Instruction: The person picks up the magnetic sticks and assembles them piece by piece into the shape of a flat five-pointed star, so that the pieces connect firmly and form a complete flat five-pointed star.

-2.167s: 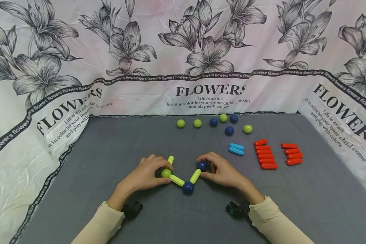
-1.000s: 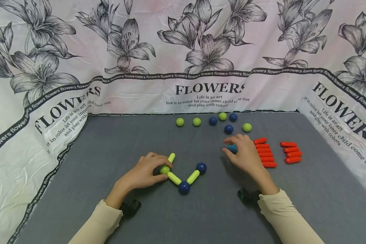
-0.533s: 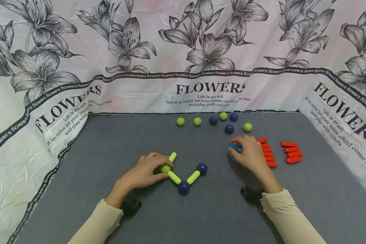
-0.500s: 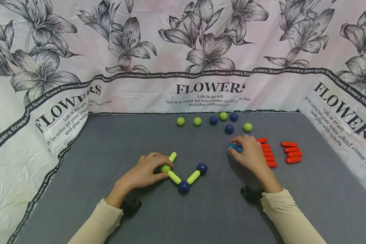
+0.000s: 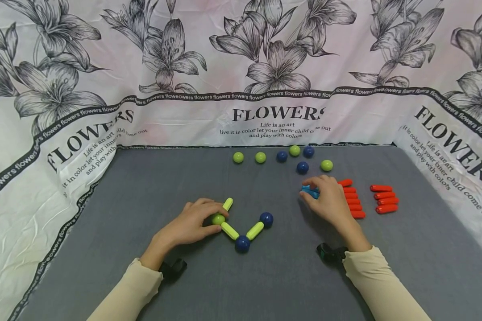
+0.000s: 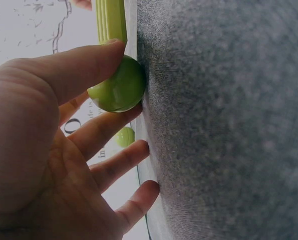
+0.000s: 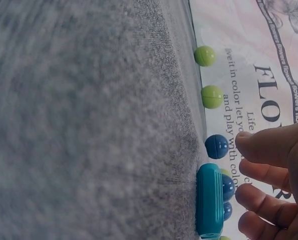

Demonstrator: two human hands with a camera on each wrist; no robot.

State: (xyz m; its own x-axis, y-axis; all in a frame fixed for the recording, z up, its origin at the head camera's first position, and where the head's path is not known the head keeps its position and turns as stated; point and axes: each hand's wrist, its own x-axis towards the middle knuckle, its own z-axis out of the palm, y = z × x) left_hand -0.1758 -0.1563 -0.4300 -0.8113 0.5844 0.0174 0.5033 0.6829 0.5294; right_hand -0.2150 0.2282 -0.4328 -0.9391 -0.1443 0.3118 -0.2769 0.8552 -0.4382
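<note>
My left hand pinches a green ball between thumb and finger, with its other fingers spread at the tabletop. From that ball one yellow-green rod points away, and a second yellow-green rod leads to a dark blue ball. A third rod links it to another dark blue ball, making a V. My right hand hovers with bent fingers over the light blue rods. In the right wrist view a gap shows between its fingertips and the nearer blue rod.
Right of my right hand lie red rods in a column, partly hidden by it, and a second group of red rods. Several green balls and dark blue balls rest along the back, before a flower-printed cloth.
My right hand has left the dark blue ball at the V's right end and moved right and away to the light blue rods. The left hand stays on the green ball.
</note>
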